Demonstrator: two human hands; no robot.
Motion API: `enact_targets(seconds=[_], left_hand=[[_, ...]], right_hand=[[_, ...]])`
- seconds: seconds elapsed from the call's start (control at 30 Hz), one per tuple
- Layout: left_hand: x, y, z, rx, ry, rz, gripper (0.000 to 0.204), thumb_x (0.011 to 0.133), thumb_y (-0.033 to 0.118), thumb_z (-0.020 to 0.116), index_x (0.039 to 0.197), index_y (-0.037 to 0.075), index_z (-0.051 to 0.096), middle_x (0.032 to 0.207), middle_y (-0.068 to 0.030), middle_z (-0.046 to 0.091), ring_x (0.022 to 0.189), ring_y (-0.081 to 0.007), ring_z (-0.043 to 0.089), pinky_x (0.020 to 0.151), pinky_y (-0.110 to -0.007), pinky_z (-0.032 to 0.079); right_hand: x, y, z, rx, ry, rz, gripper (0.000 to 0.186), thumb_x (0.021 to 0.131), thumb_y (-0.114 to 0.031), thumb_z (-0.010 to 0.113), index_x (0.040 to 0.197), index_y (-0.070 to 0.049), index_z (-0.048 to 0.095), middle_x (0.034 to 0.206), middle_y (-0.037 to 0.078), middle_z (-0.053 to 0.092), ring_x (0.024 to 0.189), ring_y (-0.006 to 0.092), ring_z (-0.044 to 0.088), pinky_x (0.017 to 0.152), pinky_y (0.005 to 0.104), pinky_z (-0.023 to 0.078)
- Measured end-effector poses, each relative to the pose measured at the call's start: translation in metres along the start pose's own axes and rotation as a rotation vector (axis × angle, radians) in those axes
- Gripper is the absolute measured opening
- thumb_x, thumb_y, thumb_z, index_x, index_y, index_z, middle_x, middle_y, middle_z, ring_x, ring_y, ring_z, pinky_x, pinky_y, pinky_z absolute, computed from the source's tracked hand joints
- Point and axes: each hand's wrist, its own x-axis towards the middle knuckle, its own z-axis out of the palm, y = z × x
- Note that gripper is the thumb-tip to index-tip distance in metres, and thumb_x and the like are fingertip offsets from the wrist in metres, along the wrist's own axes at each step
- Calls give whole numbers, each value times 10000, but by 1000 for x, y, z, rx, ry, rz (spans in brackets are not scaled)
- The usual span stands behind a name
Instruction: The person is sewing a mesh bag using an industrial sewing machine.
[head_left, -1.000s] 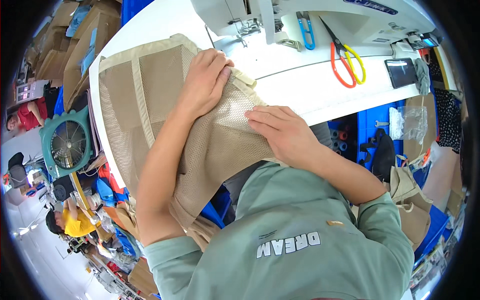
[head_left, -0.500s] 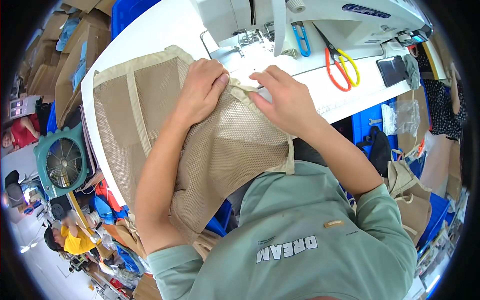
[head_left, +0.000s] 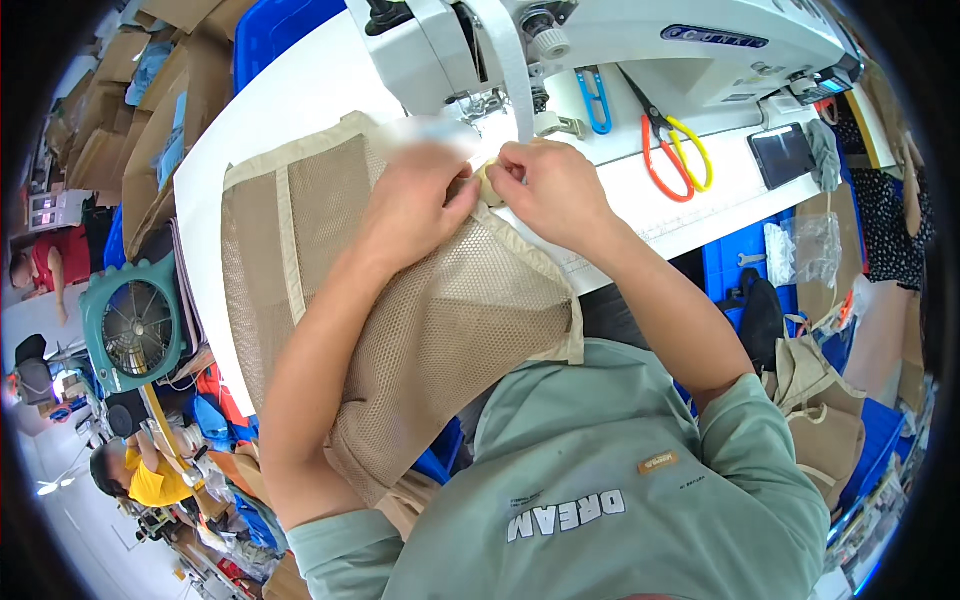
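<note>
A tan mesh fabric piece [head_left: 470,300] with cream binding along its edges spreads across the white table and hangs down toward my lap. My left hand [head_left: 410,205] is closed on its bound edge, just in front of the sewing machine [head_left: 430,60]; its fingertips are partly blurred. Close beside it, my right hand [head_left: 555,190] pinches the cream binding [head_left: 489,186] between thumb and fingers. The machine's needle area lies just beyond both hands.
Right of the machine head lie blue thread snips [head_left: 594,100], scissors [head_left: 668,150] with red and yellow handles, and a phone [head_left: 782,156]. A green fan [head_left: 135,325] stands at the left, near cardboard boxes [head_left: 150,120]. Two people sit farther off on the left.
My right hand has come in toward the left one, its fingers closing on the binding. The view has shifted slightly, and the fabric's far edge sits nearer the machine head.
</note>
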Motion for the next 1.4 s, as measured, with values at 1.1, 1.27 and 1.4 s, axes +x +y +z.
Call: enact_targets(seconds=[1.1, 1.27, 1.4], left_hand=[[6, -33, 23, -361, 182, -217, 164, 900, 191, 766, 895, 31, 729, 831, -77, 699, 825, -249, 628, 844, -396, 485], [5, -34, 26, -568, 181, -296, 181, 948, 171, 779, 1006, 1, 754, 853, -26, 661, 811, -117, 592, 761, -294, 470], [5, -31, 20, -472, 143, -203, 206, 951, 187, 776, 994, -11, 742, 869, -15, 675, 798, -99, 593, 738, -282, 471]], right_hand=[[3, -2, 27, -92, 167, -1, 262, 975, -296, 702, 850, -66, 681, 768, 93, 715, 683, 303, 706, 626, 430, 541], [2, 1, 32, 12, 258, 10, 234, 962, -265, 714, 846, -63, 690, 778, 71, 726, 671, 274, 713, 610, 409, 549], [1, 2, 32, 41, 280, -37, 195, 945, -233, 717, 847, -66, 693, 762, 52, 721, 656, 259, 713, 602, 399, 556]])
